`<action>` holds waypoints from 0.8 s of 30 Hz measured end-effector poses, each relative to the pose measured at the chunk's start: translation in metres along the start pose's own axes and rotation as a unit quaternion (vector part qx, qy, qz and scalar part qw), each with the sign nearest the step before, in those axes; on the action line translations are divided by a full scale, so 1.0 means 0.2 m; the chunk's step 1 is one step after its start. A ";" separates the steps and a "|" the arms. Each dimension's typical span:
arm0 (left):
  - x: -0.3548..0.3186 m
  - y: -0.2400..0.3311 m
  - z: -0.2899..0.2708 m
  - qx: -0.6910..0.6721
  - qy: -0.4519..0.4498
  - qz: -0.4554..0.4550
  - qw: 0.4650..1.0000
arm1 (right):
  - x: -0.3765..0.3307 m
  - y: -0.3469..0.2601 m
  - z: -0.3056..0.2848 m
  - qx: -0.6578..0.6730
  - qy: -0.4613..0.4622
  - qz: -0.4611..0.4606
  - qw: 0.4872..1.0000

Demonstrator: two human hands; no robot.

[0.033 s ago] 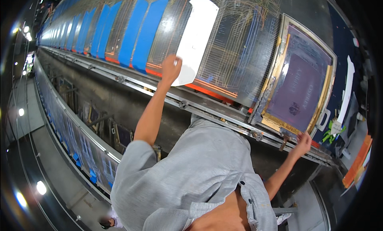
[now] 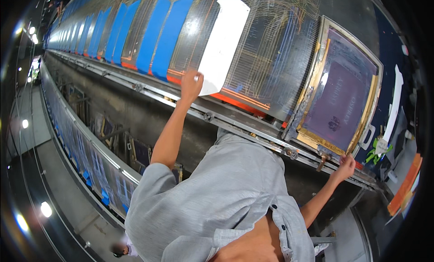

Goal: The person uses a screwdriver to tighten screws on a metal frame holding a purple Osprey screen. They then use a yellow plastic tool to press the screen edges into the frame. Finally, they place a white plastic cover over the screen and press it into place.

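A long white fabric panel [image 2: 226, 40] lies flat across the printing table. My left hand [image 2: 191, 85] is over the table's near edge, beside the panel's near left side. Its fingers are curled together, and whatever they may hold is hidden. To the right, a silk screen frame [image 2: 342, 83] with purple mesh and yellow-taped edges lies on the table. My right hand [image 2: 346, 166] is at its near right corner, close to the white handle [image 2: 366, 136]. Those fingers are pinched; I cannot make out anything between them, or whether they touch the frame.
Blue fabric panels [image 2: 153, 36] lie in a row toward the far left. A metal rail [image 2: 181, 109] with clamps runs along the near edge. Beyond the screen are a white strip [image 2: 392, 108], green scraps [image 2: 375, 152] and an orange board [image 2: 405, 184]. Another table [image 2: 97, 153] stands behind on the left.
My left hand has shifted slightly down, away from the white panel's surface. My right hand has dropped a little beside the screen frame's corner. The panel and screen lie as before.
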State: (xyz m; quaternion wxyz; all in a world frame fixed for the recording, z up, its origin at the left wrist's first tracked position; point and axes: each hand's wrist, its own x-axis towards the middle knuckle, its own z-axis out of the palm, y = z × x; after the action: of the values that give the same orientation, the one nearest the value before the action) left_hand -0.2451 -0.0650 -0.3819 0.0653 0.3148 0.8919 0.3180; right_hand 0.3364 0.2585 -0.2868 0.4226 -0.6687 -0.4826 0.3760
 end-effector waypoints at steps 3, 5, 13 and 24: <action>-0.36 -0.03 -0.12 0.032 -0.036 0.068 0.997 | 0.19 0.13 -0.19 0.021 0.045 0.037 0.998; -0.45 0.10 -0.15 0.075 -0.039 0.133 0.987 | 0.29 0.23 -0.26 0.066 0.006 0.034 0.997; -0.44 -0.08 -0.22 0.031 0.018 0.040 0.999 | 0.45 0.14 -0.26 -0.121 0.024 -0.051 0.991; -0.46 0.47 0.21 -0.104 -0.141 -0.226 0.958 | 1.13 0.75 -0.32 -0.296 0.038 -0.108 0.948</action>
State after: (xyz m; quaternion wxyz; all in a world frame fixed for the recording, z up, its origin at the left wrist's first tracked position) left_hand -0.1098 -0.0416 -0.3655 0.2928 0.1384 0.8836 0.3382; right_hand 0.5001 0.4357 -0.4247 0.2615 -0.7214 -0.6252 0.1426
